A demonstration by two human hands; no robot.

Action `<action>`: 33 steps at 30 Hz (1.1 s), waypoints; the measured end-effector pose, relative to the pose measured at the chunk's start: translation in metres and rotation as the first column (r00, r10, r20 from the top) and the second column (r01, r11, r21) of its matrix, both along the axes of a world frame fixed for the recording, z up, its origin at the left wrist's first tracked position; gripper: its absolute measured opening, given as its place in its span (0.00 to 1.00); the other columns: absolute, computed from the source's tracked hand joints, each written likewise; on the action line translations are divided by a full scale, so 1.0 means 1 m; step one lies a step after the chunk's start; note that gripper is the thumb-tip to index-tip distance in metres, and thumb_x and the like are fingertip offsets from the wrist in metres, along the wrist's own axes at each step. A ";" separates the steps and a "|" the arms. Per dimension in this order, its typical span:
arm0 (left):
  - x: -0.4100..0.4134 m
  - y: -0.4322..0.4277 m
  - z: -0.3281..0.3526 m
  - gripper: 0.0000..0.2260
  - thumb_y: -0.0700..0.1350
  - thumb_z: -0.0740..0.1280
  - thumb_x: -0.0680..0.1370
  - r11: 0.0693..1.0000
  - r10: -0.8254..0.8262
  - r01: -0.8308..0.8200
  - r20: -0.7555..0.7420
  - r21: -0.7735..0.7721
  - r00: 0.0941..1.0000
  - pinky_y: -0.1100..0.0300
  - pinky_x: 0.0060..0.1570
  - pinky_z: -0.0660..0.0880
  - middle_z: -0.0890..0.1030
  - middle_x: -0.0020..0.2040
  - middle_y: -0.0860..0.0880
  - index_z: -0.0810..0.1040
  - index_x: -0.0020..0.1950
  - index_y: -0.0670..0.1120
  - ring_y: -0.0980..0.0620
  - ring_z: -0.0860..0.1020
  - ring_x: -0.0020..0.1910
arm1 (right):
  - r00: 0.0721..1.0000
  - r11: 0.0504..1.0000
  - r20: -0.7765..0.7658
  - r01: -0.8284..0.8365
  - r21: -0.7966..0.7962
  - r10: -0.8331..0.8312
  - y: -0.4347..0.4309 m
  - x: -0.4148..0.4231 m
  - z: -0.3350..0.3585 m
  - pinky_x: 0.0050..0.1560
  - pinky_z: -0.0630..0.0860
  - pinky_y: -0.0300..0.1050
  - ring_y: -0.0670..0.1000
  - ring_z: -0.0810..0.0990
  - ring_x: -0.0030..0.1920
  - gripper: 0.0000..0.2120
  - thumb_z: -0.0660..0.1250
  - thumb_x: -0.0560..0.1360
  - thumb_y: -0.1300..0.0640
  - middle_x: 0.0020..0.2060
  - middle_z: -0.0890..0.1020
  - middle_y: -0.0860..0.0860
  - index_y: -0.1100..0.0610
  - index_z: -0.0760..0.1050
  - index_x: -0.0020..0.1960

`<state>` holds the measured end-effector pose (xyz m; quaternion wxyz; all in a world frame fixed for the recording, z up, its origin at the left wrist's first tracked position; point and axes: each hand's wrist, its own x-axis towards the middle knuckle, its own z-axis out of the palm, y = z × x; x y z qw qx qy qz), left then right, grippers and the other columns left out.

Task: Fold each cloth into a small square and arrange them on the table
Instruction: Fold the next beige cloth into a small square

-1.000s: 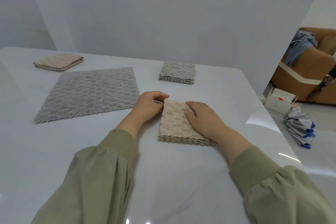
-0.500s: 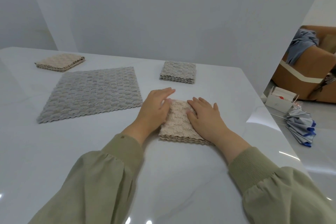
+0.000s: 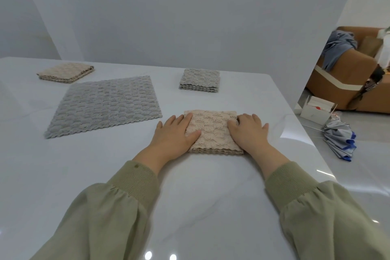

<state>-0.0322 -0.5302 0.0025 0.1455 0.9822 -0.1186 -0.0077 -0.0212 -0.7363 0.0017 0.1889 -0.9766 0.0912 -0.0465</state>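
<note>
Beige cloth (image 3: 212,131), folded into a small square, lies on the table (image 3: 190,196) before me; my left hand (image 3: 172,135) presses flat on its left side, my right hand (image 3: 247,133) on its right, fingers straight, clasping nothing; beyond lie an unfolded grey cloth (image 3: 103,102), a grey square (image 3: 199,80) and another beige square (image 3: 65,72).

On your right: a brown sofa (image 3: 343,69) draped with blue clothing (image 3: 337,46), a white box (image 3: 314,113) and grey-blue umbrella (image 3: 339,143) on the floor (image 3: 371,175).
</note>
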 end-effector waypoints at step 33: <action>0.017 -0.113 -0.004 0.22 0.48 0.60 0.78 0.959 -0.197 0.232 0.203 -0.163 0.959 0.52 0.64 0.65 0.75 0.62 0.47 0.65 0.72 0.48 0.46 0.68 0.65 | 0.944 0.932 0.172 0.224 0.286 -0.280 -0.094 0.037 0.019 0.51 0.69 0.49 0.62 0.73 0.57 0.18 0.56 0.74 0.68 0.57 0.75 0.62 0.63 0.66 0.63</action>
